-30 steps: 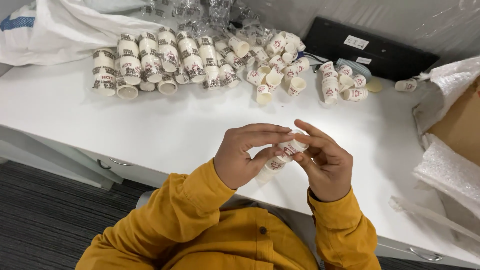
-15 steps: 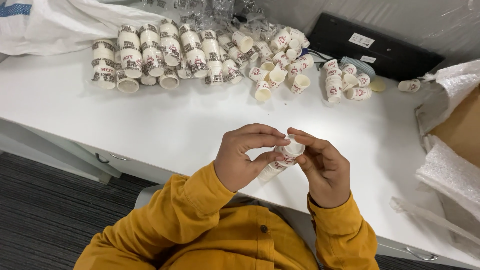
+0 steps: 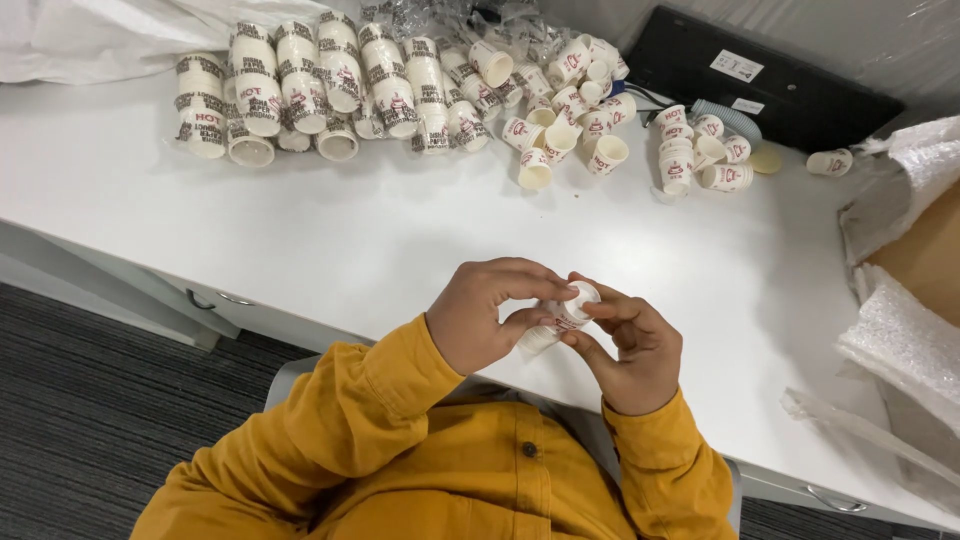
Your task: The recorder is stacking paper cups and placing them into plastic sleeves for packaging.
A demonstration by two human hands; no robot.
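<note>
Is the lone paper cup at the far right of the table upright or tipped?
Tipped: the lone paper cup lies on its side on the white table.

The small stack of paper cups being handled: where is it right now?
In the head view, the small stack of paper cups is held between the left hand and right hand, over the near edge of the white table, just above the mustard-yellow shirt.

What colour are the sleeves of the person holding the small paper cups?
Mustard yellow sleeves, clearest in the head view.

Bright, even overhead light; the white worktop [image 3: 330, 240] shows soft shadows and mild glare; focus sharp, slight edge distortion.
</note>
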